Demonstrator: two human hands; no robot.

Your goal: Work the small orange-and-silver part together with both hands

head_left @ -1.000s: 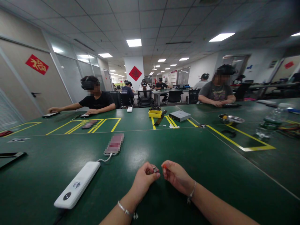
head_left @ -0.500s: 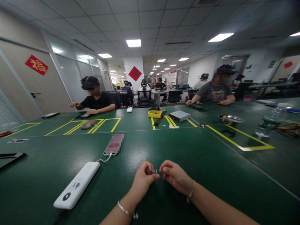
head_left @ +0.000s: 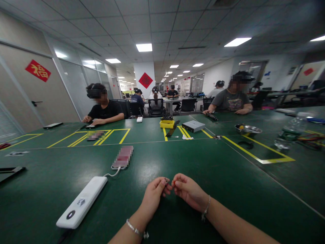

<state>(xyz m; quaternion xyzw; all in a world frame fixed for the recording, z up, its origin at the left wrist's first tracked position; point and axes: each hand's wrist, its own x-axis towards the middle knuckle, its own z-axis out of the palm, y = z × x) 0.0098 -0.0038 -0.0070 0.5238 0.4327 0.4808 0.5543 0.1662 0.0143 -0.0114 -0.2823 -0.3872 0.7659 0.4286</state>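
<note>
Both hands are close together above the green table (head_left: 142,217), near its front. My left hand (head_left: 155,189) is closed in a pinch on a small silvery metal piece (head_left: 166,180), whose kind is too small to make out. Facing it, my right hand (head_left: 186,187) pinches a tiny orange-red piece (head_left: 174,183) between thumb and forefinger; most of it is hidden by the fingers. The fingertips of the two hands nearly meet, and I cannot tell whether they touch.
To the left lie a white power bank (head_left: 81,203) and a phone (head_left: 123,157) joined by a cable. Farther off are a yellow tray (head_left: 167,124), a grey box (head_left: 193,126), a metal bowl (head_left: 247,129) and a plastic bottle (head_left: 288,134). Two people sit across the table.
My left hand has turned, its thumb now pointing up and the metal piece raised nearer the right fingertips. My right hand has hardly moved. The person at left has lowered a hand.
</note>
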